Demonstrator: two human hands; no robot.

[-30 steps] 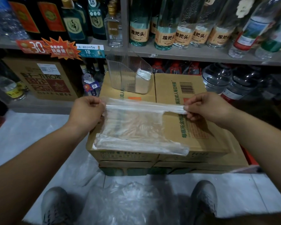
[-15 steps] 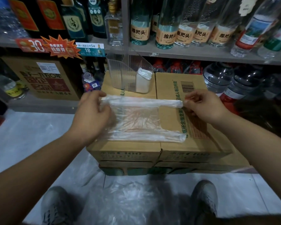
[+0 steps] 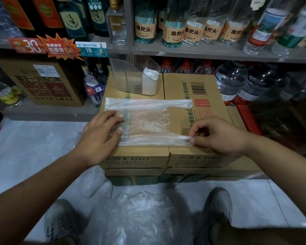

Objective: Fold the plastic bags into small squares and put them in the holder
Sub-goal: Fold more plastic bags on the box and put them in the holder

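I'm pressing my left hand [image 3: 99, 137], fingers flat, on the clear crinkled plastic bag [image 3: 145, 121] lying on the brown cardboard boxes [image 3: 208, 96]; my right hand [image 3: 217, 135] is pinching its near handle strip.

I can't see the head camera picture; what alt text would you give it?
A person's left hand presses a clear plastic bag flat on stacked cardboard boxes while the right hand pinches its near handle strip. Behind stands a clear holder with folded bags, below shelves of bottles.
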